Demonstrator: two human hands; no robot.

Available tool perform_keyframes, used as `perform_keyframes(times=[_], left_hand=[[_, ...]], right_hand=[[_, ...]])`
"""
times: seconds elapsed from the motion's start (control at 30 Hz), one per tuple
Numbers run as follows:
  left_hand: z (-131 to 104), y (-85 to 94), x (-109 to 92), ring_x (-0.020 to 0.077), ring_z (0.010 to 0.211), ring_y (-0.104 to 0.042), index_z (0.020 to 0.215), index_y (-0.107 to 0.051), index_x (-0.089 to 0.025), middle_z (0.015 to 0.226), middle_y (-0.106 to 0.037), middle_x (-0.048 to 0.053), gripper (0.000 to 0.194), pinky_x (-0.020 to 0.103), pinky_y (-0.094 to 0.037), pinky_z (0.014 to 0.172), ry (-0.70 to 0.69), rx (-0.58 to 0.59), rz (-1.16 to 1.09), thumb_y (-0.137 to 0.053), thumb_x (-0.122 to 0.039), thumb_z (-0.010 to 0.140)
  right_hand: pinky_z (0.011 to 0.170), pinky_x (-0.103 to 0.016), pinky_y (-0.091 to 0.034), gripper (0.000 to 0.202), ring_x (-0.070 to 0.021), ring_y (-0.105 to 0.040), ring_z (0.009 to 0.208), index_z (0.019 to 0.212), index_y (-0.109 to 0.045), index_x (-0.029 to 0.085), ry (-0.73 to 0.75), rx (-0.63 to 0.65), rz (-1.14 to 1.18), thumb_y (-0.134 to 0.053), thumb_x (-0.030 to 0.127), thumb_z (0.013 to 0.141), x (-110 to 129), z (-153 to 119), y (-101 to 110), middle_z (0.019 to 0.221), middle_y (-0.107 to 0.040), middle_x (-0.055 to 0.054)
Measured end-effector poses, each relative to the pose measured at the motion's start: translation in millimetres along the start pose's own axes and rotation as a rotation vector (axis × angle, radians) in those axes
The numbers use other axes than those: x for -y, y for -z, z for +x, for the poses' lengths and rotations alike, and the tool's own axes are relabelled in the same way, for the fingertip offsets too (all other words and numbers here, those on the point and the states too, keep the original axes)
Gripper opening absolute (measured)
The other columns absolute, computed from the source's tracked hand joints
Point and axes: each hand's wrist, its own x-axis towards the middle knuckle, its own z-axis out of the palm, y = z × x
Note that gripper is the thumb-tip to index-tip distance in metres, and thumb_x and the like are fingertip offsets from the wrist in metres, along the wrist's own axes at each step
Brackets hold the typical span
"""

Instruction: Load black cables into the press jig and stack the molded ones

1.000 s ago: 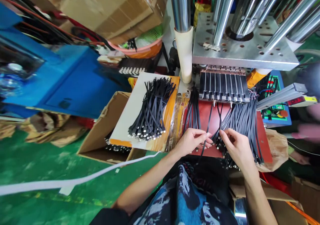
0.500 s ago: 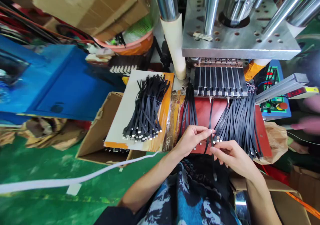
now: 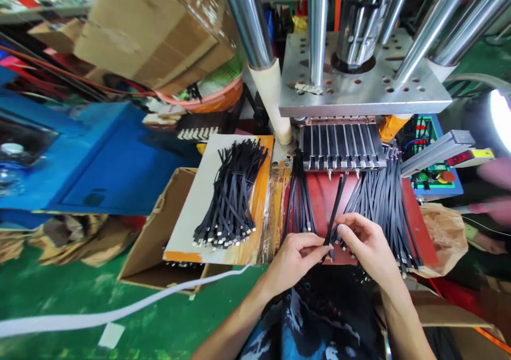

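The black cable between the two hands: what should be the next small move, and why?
Perhaps the right hand should take the black cable higher up, to steady it: the left hand pinches its lower part, the right one is close beside it, and its upper end seems to lie over the red board near the metal block.

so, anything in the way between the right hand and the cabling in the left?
Nothing visible. The left hand pinches the cabling at its lower end; the right hand is right beside it. Can't tell if its fingertips touch.
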Motion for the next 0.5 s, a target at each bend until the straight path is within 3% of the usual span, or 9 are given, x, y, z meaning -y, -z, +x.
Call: perform_keyframes(times=[0.1, 0.2, 0.43, 0.5], left_hand=[[-2.1, 2.4, 4.9, 0.0158, 0.069, -0.060, 0.083, -0.082, -0.014, 0.078, -0.074, 0.005, 0.037, 0.027, -0.044, 0.065, -0.027, 0.000, 0.067, -0.065, -0.039, 0.105], [-1.0, 3.5, 10.5, 0.0153, 0.069, -0.059, 0.088, -0.084, -0.014, 0.080, -0.075, 0.005, 0.034, 0.027, -0.044, 0.066, -0.029, 0.003, 0.096, -0.065, -0.038, 0.105], [-2.5, 1.6, 14.1, 0.0142, 0.069, -0.057, 0.081, -0.079, -0.014, 0.075, -0.069, 0.002, 0.033, 0.027, -0.044, 0.066, -0.053, 0.034, 0.143, -0.064, -0.033, 0.104], [-1.1, 5.1, 8.3, 0.0155, 0.074, -0.063, 0.094, -0.082, -0.015, 0.085, -0.074, 0.004, 0.026, 0.027, -0.050, 0.069, -0.037, 0.005, 0.107, -0.066, -0.034, 0.103]], right_hand=[[0.071, -0.027, -0.053, 0.038, -0.0158, -0.064, 0.077, 0.110, -0.072, 0.019, 0.035, 0.078, 0.067, -0.073, 0.054, 0.096, 1.4, 2.9, -13.4, 0.093, -0.071, -0.003], [0.065, -0.026, -0.051, 0.035, -0.0140, -0.062, 0.071, 0.112, -0.073, 0.020, 0.060, 0.128, 0.117, -0.069, 0.052, 0.099, -1.6, 3.6, -21.9, 0.087, -0.068, -0.001], [0.056, -0.024, -0.041, 0.039, -0.0112, -0.051, 0.061, 0.076, -0.060, 0.020, 0.161, 0.030, 0.084, -0.069, 0.049, 0.100, -11.4, 1.1, -26.4, 0.070, -0.055, 0.003], [0.055, -0.025, -0.037, 0.041, -0.0108, -0.047, 0.060, 0.072, -0.057, 0.020, 0.213, -0.005, 0.022, -0.069, 0.047, 0.101, -11.7, 0.0, -25.7, 0.068, -0.053, 0.003]])
